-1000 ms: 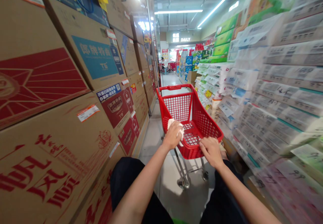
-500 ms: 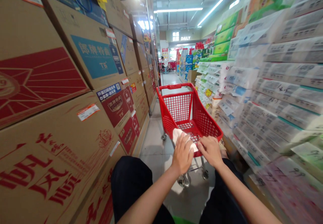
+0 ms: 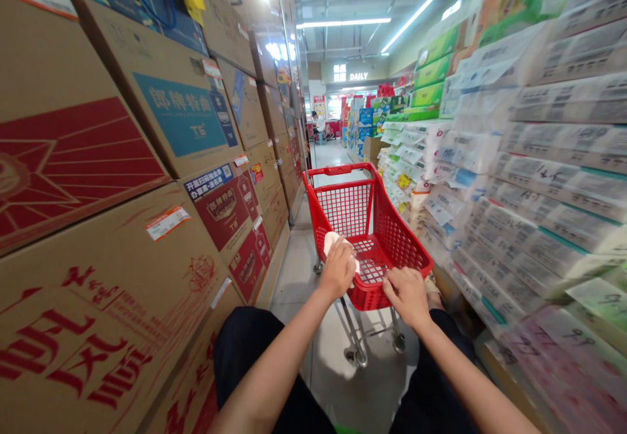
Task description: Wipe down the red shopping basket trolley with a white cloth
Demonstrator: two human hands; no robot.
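A red plastic shopping cart (image 3: 399,241) on metal legs with casters stands right in front of my knees. My left hand (image 3: 339,267) presses a crumpled white cloth (image 3: 333,241) against the left part of the cart's near rim, its fingers bent over the cloth. On the right part of that same rim rests my right hand (image 3: 407,292), with its fingers curled over the edge. The grid floor and perforated side walls of the basket show between and beyond my hands. The undersides of both hands are hidden.
Stacked cardboard cartons (image 3: 196,121) wall the left side. Wrapped paper packs (image 3: 563,179) are piled high on the right, close to the cart. The tiled aisle (image 3: 333,153) runs on ahead, where a seated person (image 3: 317,124) is visible far back.
My left hand and the cloth have slid left and slightly away along the cart's rim, uncovering the middle of the near edge. The right hand stays almost where it was.
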